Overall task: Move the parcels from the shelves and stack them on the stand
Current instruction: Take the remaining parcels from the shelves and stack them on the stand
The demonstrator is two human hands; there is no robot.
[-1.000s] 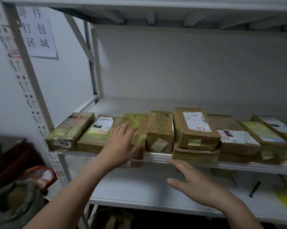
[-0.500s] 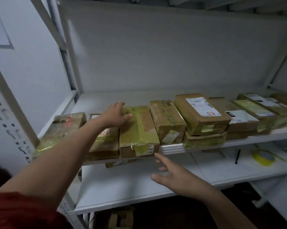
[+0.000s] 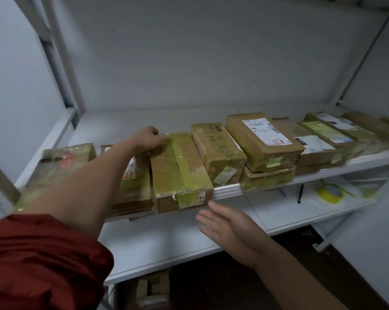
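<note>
Hovering nearest me, my right hand (image 3: 228,227) is flat, fingers straight, holding nothing, just below the shelf (image 3: 229,189) lip. Above it the taped parcel (image 3: 180,173) juts over that lip, wedged between other parcels (image 3: 218,151) in the row. Farther back, my left hand (image 3: 147,139) curls its fingers over the parcel's rear edge.

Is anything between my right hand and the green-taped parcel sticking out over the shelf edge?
Nothing visible. The right hand hangs open just below the overhanging front end of the green-taped parcel; the left hand grips its far end.
</note>
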